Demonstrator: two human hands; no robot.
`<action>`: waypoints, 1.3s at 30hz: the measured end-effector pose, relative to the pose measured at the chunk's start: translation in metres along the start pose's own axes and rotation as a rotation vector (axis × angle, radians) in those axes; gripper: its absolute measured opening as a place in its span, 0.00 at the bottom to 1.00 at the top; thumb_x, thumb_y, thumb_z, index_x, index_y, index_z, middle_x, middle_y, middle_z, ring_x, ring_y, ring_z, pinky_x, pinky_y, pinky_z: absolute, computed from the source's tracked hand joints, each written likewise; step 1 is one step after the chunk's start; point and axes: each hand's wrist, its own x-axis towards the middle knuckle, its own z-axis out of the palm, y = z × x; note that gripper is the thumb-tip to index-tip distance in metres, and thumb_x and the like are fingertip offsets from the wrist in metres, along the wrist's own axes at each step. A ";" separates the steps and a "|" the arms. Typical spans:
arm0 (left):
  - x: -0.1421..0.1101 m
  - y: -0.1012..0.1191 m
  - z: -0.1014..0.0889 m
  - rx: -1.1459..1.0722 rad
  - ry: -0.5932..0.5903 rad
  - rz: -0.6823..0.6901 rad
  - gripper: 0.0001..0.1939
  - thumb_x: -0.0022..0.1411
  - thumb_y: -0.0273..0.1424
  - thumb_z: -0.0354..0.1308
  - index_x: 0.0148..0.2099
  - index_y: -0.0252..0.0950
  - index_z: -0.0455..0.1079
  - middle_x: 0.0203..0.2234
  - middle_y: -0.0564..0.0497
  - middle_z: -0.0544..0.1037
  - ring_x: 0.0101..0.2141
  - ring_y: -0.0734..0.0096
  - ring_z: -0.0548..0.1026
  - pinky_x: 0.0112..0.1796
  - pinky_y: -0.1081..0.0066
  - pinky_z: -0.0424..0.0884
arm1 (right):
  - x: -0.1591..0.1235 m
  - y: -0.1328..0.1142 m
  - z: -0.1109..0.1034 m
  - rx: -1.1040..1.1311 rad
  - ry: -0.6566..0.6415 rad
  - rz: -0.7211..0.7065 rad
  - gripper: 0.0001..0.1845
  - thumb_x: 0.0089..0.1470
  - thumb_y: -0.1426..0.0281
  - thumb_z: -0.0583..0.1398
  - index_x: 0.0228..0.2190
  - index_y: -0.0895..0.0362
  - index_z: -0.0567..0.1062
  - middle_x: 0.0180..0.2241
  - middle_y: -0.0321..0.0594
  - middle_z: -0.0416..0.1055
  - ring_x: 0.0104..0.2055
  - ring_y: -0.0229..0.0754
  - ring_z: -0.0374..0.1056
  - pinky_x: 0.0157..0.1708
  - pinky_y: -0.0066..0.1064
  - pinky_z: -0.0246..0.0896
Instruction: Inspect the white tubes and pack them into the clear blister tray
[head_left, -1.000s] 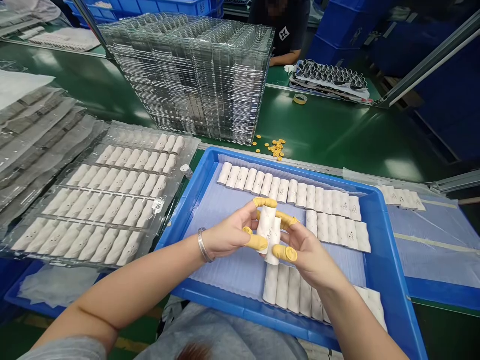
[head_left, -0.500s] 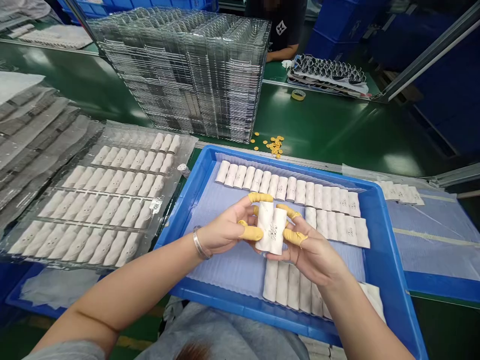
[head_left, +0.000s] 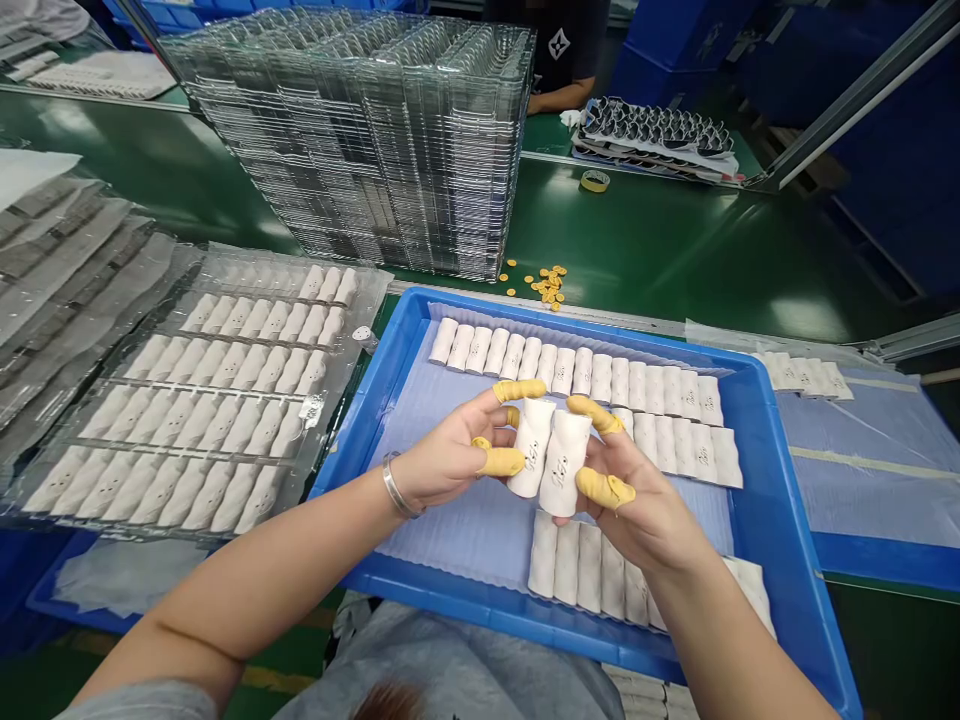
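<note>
My left hand (head_left: pixel 457 450) grips one small white wrapped roll (head_left: pixel 531 447) with yellow finger cots on thumb and fingers. My right hand (head_left: pixel 637 505) grips a second white roll (head_left: pixel 562 464) beside it, the two rolls touching and slightly splayed. Both hands hover over a blue tray (head_left: pixel 375 400) lined with pale foam. Rows of the same white rolls (head_left: pixel 600 380) lie along the tray's far side, and another short row (head_left: pixel 592 565) lies just below my right hand.
A clear blister tray (head_left: pixel 225 390) filled with white rolls lies to the left. A tall stack of clear trays (head_left: pixel 375 130) stands behind on the green belt. Yellow finger cots (head_left: pixel 546 283) are scattered near it. Another person's arm (head_left: pixel 559 97) rests at the far side.
The two rolls were held together as one pair; they have come apart into a slight V, one in each hand. My right thumb has slid lower.
</note>
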 end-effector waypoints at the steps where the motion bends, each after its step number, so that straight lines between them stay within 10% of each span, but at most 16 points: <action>1: 0.000 0.000 0.000 -0.006 -0.006 0.002 0.30 0.56 0.26 0.70 0.59 0.49 0.69 0.39 0.51 0.73 0.35 0.75 0.74 0.31 0.78 0.73 | 0.000 0.000 -0.001 0.004 0.002 -0.006 0.28 0.62 0.67 0.68 0.59 0.38 0.68 0.53 0.38 0.68 0.38 0.40 0.73 0.33 0.29 0.77; 39: -0.003 0.005 0.003 -0.067 -0.054 -0.029 0.26 0.60 0.28 0.66 0.60 0.53 0.71 0.45 0.48 0.75 0.38 0.69 0.76 0.33 0.73 0.77 | 0.002 0.000 0.001 -0.032 0.024 -0.007 0.27 0.64 0.64 0.66 0.60 0.35 0.67 0.52 0.36 0.69 0.38 0.40 0.73 0.35 0.30 0.74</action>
